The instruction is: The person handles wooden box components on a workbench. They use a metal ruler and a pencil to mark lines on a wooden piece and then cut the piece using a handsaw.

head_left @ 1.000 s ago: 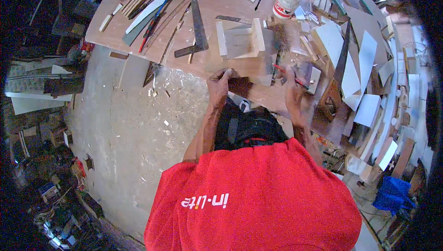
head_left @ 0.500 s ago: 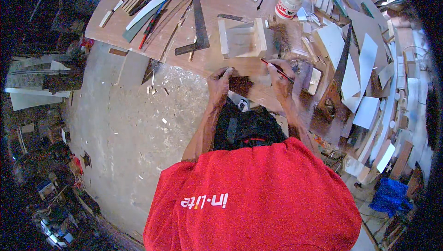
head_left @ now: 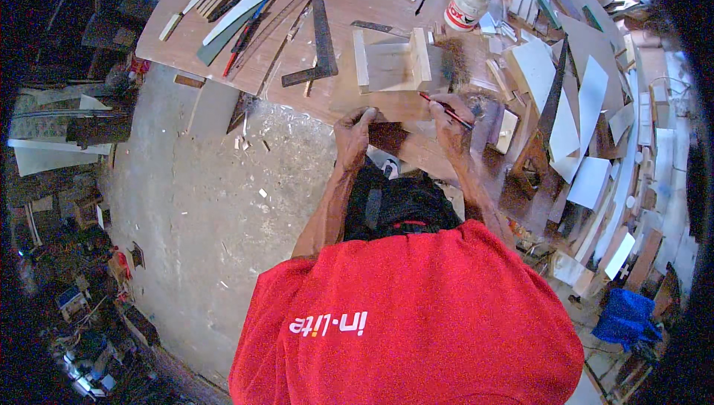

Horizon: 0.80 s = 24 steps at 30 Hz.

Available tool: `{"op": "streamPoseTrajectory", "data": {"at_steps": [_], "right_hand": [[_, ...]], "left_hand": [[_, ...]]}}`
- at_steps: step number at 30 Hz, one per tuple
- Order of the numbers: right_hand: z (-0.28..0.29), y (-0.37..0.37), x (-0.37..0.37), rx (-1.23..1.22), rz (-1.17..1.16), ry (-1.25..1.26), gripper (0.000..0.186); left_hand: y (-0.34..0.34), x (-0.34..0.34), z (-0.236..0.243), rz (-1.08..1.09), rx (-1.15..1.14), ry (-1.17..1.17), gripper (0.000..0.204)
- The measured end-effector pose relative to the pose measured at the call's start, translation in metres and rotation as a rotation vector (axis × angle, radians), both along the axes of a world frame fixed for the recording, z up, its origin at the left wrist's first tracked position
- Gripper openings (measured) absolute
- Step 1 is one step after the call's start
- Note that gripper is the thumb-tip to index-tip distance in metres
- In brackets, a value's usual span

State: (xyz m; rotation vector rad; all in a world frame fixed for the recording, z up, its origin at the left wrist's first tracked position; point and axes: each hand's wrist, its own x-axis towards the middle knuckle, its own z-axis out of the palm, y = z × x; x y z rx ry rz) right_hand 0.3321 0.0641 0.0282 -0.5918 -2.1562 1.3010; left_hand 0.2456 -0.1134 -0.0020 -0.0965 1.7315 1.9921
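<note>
At the near edge of the workbench, my left hand (head_left: 354, 137) is closed with the thumb on top, pinching the near left edge of a thin light-brown wooden board (head_left: 398, 106). A red pencil (head_left: 445, 110) is gripped in my right hand (head_left: 454, 126). Its tip points up and left, close to the board's right part; whether it touches cannot be made out. Just beyond, a small wooden assembly (head_left: 390, 66) has two upright side pieces joined by a flat panel. Left of it lies a dark metal try square (head_left: 324, 40).
A white tub with a red label (head_left: 465, 7) stands beyond the assembly. A handsaw (head_left: 554, 100) and white board offcuts (head_left: 537, 81) crowd the right side. Another pencil-like red and blue stick (head_left: 249, 33) lies left. Wood scraps litter the concrete floor (head_left: 216, 204).
Both hands stay almost in place. The right hand and pencil shift very slightly; the board and assembly look unmoved.
</note>
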Motion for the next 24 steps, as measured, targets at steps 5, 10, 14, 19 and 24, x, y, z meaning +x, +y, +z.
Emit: {"op": "streamPoseTrajectory", "data": {"at_steps": [5,10,14,19,24], "right_hand": [[-0.007,0.005,0.001,0.036,-0.005,-0.053,0.010],[0.001,0.002,-0.001,0.039,-0.003,0.015,0.009],[0.002,0.003,0.000,0.077,-0.008,-0.056,0.009],[-0.008,0.002,-0.002,-0.068,-0.003,0.099,0.009],[-0.003,0.002,-0.002,-0.043,0.008,0.017,0.009]], "left_hand": [[0.001,0.000,-0.002,0.001,-0.002,-0.009,0.016],[-0.001,-0.002,-0.014,-0.005,-0.016,0.009,0.016],[-0.001,-0.002,-0.012,-0.019,0.000,-0.024,0.017],[0.000,-0.001,-0.007,0.000,-0.030,0.020,0.017],[-0.003,-0.002,-0.014,-0.010,-0.001,-0.032,0.018]]}}
